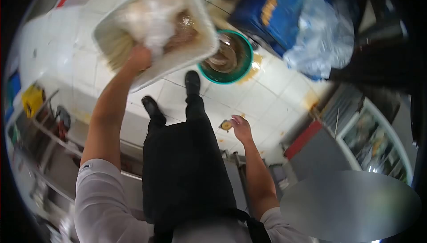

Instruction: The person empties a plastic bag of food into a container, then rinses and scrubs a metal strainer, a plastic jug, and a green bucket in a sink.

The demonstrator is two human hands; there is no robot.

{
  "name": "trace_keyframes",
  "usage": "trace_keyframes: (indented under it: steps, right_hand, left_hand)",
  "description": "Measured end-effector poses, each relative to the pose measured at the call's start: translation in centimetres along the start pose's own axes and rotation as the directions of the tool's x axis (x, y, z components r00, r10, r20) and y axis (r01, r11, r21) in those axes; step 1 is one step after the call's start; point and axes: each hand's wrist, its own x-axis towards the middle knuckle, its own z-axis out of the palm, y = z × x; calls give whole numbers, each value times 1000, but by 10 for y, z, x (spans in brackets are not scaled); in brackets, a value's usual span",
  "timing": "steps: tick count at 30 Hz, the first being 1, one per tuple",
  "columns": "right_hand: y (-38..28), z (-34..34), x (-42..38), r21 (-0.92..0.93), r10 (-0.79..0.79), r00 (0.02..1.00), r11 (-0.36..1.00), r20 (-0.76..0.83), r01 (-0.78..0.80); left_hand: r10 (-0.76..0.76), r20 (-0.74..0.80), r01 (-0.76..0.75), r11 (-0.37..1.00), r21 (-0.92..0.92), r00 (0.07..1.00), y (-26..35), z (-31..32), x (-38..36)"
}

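Observation:
My left hand (141,58) reaches over the near rim of a large white tub (189,59). Its fingers look closed at the edge of a white, bag-like plastic (159,36) inside; blur hides the exact grip. Brownish wet contents (181,31) lie beside the plastic, and a pale yellowish patch fills the tub's left corner. Out to the right, my right hand (241,128) hangs over the floor, fingers apart and holding nothing. Below it in the picture is a small floor drain (226,125).
A green basin (247,67) with murky liquid stands by the tub. Beyond is a blue container (262,18) with clear plastic (318,34) on it. Metal racking (58,131) runs along the left, a glass-fronted cabinet (373,140) at right. Brown stains mark the tiled floor (267,87).

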Motion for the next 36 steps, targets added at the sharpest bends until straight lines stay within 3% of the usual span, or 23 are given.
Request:
trace_keyframes:
  steps: [1,2,3,4,5,6,8,9,12,14,15,17,18,19,21,23,24,26,27,29,30,35,36]
  right_hand:
    - [-7,-5,-4,-21,-48,999,999,18,48]
    - [-12,-12,-5,-180,-225,973,956,44,230]
    - [-14,-16,4,-314,-418,904,850,88,424]
    - [9,-10,25,-107,-343,938,932,45,346]
    - [-47,-22,16,153,-65,992,987,112,47]
    - [-83,-28,6,135,-74,994,989,81,62]
    - [-150,-31,-11,161,-49,983,987,179,20]
    - [-187,-28,-25,77,-85,977,995,194,71]
    - [-272,-10,-52,-42,-258,888,955,380,295]
    - [-328,5,-65,-83,-311,804,911,507,405]
    - [-354,15,-64,-5,-313,746,921,588,390]
    - [-419,52,-100,-92,-425,678,805,600,586]
    - [-448,71,-107,-108,-479,568,694,670,712]
    - [-471,93,-133,-132,-481,520,632,706,764]
    - [-530,157,-207,-146,-483,414,500,771,854]
    - [-562,229,-279,-93,-444,251,348,860,933]
    - [-568,264,-314,-68,-392,175,273,903,960]
    - [-561,339,-387,26,-283,46,245,958,969]
    - [-553,378,-412,129,-230,-78,215,970,968]
    - [-520,445,-478,233,-128,-217,122,968,965]
    - [-499,474,-508,312,-103,-300,144,948,939]
    - [-401,568,-593,284,131,-309,178,942,942]
    - [-387,579,-598,297,159,-323,167,933,940]
  left_hand:
    - [120,-437,-179,979,-98,892,-13,11,-26]
    - [-28,-484,-181,907,-380,875,-15,2,-59]
    - [-162,-353,-71,823,-564,922,-15,-25,-101]
    - [-249,-301,-50,688,-724,920,-20,-50,-149]
    - [-307,-628,-266,711,-651,715,-24,-23,-175]
    - [-426,-465,-170,569,-804,776,-20,-38,-230]
    - [-615,-351,-37,463,-885,706,-18,-45,-346]
    - [-713,-277,10,370,-929,644,-15,-40,-401]
    - [-934,-117,139,173,-975,338,-1,4,-542]
    - [-991,-7,163,29,-986,135,14,42,-611]
    - [-999,36,157,-29,-987,39,22,62,-638]
    - [-973,146,164,-176,-971,-178,37,104,-694]
    - [-930,232,110,-272,-956,-285,45,129,-717]
    - [-873,312,43,-353,-935,-376,55,157,-736]
    - [-756,495,-30,-536,-844,-429,72,216,-776]
    - [-583,620,-193,-628,-754,-525,91,281,-801]
    - [-504,652,-222,-669,-710,-566,102,308,-810]
    - [-341,683,-275,-730,-625,-646,118,361,-835]
    - [-265,728,-359,-732,-579,-632,122,381,-848]
    - [-131,812,-520,-708,-478,-569,131,430,-869]
    - [-126,797,-526,-690,-498,-590,135,457,-878]
    - [-86,772,-592,-591,-548,-629,137,577,-946]
    - [-112,726,-524,-619,-585,-678,133,590,-962]
